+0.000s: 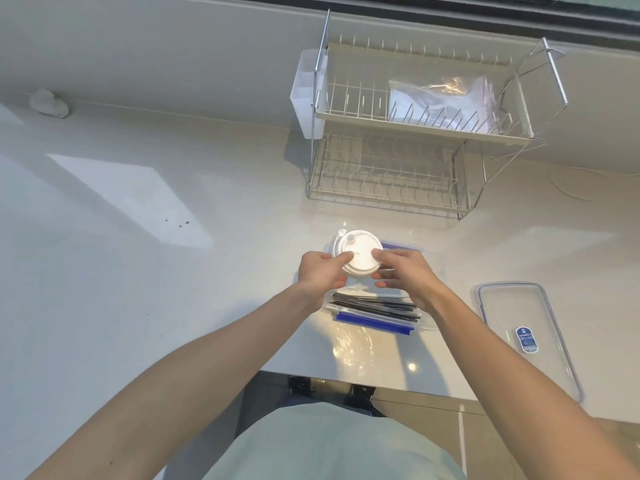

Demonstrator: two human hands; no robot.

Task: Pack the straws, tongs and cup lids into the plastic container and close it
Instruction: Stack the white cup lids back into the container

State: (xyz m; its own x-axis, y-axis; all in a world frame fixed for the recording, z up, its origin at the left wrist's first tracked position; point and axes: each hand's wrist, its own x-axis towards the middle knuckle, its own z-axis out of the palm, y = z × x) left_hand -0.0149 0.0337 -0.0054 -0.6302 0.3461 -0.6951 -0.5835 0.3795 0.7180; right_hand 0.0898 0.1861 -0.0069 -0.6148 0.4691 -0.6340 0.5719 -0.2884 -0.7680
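Both hands hold a stack of white cup lids (358, 252) above the clear plastic container (408, 244), which has blue clips. My left hand (320, 270) grips the stack's left side and my right hand (403, 271) its right side. Just below the hands, black straws (375, 304) lie inside the container, with a blue strip (374, 322) along its near edge. The container's clear lid (526, 337), bearing a blue label, lies flat on the counter to the right. No tongs can be made out.
A two-tier wire dish rack (415, 133) stands behind the container, with a plastic bag (446, 98) on its upper shelf. A crumpled white cloth (48, 103) lies far left. The counter's front edge (346, 379) runs just below the container.
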